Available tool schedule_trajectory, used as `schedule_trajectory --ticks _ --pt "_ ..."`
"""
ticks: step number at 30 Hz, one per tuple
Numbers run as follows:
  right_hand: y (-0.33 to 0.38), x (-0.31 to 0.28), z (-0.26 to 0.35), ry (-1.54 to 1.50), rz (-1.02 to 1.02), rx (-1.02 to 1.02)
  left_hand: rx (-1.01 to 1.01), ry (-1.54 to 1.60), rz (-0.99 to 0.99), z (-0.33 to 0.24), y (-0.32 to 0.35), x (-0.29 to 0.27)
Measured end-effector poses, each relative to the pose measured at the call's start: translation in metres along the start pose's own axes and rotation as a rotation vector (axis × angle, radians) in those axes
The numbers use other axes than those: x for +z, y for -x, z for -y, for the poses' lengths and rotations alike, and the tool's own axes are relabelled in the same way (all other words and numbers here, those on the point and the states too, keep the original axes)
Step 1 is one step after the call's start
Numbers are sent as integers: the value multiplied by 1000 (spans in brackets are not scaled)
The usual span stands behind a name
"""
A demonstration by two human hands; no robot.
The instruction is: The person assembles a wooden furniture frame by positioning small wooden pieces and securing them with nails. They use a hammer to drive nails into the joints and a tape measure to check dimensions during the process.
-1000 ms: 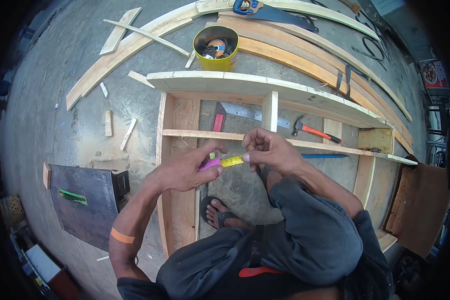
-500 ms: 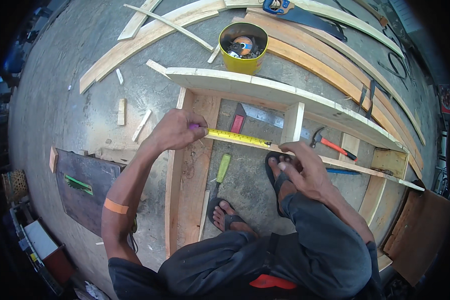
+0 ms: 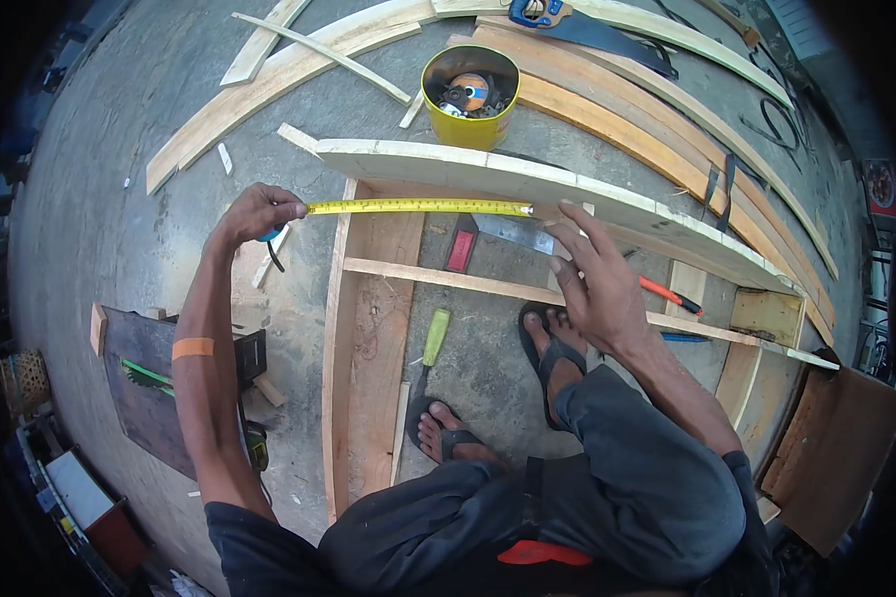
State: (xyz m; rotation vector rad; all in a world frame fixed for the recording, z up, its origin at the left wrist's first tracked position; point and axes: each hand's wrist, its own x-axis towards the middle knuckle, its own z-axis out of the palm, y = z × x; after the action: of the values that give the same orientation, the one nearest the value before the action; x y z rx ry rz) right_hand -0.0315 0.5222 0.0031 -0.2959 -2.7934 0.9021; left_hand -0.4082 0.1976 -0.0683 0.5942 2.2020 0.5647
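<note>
The yellow tape measure (image 3: 418,207) is stretched flat across the upper left corner of the wooden frame (image 3: 368,328), just below its long top board (image 3: 567,189). The left hand (image 3: 259,211) is clenched around the tape's case beyond the frame's left edge. The right hand (image 3: 592,279) has its fingers spread and loose, fingertips beside the tape's far end. A green-handled chisel (image 3: 430,348) lies inside the frame; a yellow bucket (image 3: 470,95) stands past the top board.
</note>
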Motion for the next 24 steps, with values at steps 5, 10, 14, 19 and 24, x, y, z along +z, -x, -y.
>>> schedule_trajectory --ticks 5,10,14,19,24 --pt "23 -17 -20 -56 -42 96 -10 -134 43 -1 -39 -4" --pt "41 -28 -32 -94 -71 305 22 -170 89 -27 -56 14" --pt "48 -26 -37 -71 -45 292 119 -172 55 -37 -66 29" --pt "45 -21 -38 -77 -46 232 138 -213 28 -32 -72 31" --pt "5 -7 -2 -66 314 42 133 -153 57 -32 -68 24"
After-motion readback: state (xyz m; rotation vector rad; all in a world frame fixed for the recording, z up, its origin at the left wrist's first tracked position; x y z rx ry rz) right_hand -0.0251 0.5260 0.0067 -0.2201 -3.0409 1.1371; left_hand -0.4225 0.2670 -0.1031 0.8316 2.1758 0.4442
